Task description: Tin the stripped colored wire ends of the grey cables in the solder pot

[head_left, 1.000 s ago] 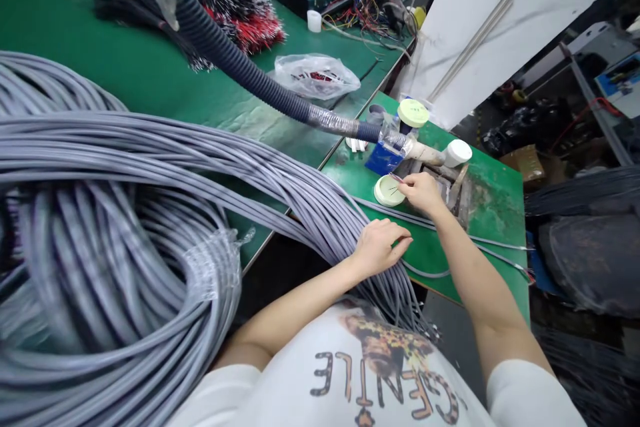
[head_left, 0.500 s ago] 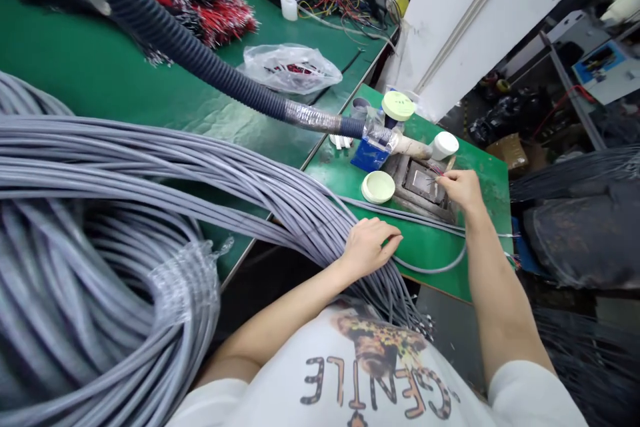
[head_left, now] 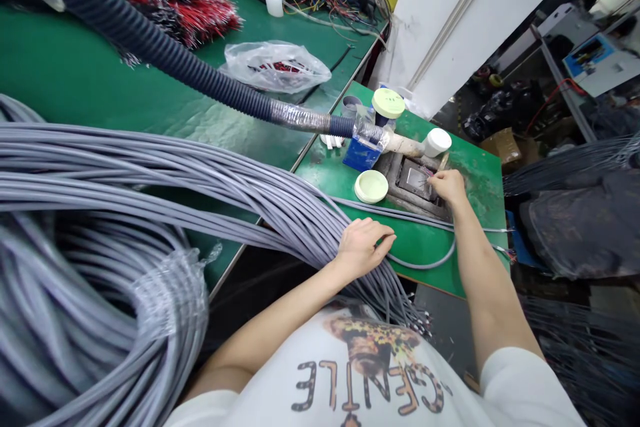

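Note:
My right hand (head_left: 449,187) is closed in a pinch on the end of a grey cable, its thin stripped wires (head_left: 429,173) fanning out over a square metal pot (head_left: 416,180) with a shiny surface. A loop of grey cable (head_left: 425,265) runs up behind my right forearm. My left hand (head_left: 364,245) lies loosely over a thick bundle of grey cables (head_left: 280,207), thumb apart from the fingers; some fingertips are hidden. A shallow cream dish (head_left: 371,187) stands just left of the pot.
A ribbed dark hose (head_left: 200,73) with a taped nozzle reaches over the pot, beside a blue box (head_left: 361,153). A white cup (head_left: 437,142) and a yellow-lidded jar (head_left: 388,103) stand behind. A wrapped cable coil (head_left: 165,293) is at left; a plastic bag (head_left: 280,67) lies farther back.
The whole view has shifted slightly, so things appear a little farther left. Both hands keep their places, my right at the pot with the cable, my left on the bundle.

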Available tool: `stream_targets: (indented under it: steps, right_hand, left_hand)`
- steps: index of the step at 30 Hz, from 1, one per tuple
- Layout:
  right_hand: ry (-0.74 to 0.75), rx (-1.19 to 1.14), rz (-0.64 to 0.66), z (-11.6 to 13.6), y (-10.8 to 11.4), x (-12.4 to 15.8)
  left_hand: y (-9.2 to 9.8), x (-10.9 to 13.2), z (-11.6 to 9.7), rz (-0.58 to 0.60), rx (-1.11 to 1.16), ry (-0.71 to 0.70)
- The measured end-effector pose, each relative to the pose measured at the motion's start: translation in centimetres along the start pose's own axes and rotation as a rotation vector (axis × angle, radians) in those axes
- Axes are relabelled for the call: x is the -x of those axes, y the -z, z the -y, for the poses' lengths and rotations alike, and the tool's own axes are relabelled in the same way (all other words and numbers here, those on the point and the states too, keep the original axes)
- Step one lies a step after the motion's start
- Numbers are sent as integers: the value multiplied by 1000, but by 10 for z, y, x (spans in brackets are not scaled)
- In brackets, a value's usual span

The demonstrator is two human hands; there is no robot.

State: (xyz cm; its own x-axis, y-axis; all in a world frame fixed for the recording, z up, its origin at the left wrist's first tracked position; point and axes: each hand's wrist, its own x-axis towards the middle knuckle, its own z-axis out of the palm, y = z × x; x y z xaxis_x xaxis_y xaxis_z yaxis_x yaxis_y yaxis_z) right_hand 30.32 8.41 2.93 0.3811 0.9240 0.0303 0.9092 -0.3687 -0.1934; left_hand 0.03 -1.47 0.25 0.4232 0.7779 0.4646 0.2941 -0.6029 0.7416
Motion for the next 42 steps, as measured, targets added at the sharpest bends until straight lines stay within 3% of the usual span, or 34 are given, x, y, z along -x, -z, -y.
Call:
stream_targets:
  steps: [5,11,16,22,27,31,34,37,42]
  right_hand:
    - [67,-46,3,14,22,14]
    - [343,-299,86,75,49,44]
    - [440,-238,192,126,35,48]
    - [411,-69,246,146,13,44]
    - [411,30,259,150,7,44]
    - [430,11,203,142,19,44]
    - [438,-3,126,120,38,42]
    - [348,45,76,88,50,34]
    - [140,167,59,46,41,13]
  left_hand:
    - [0,0,0,8,6,4]
    - [0,0,0,22,-5,2]
    - [0,0,0,21,-8,1]
    - [0,-1,0,25,-25,4]
    - [0,-1,0,30,-23,-2]
    - [0,-1,0,21,-22,-1]
    - [0,-1,0,19,-12,-4]
    - [1,-1,0,23,-13,-10]
    - [1,-1,0,25,-2,-4]
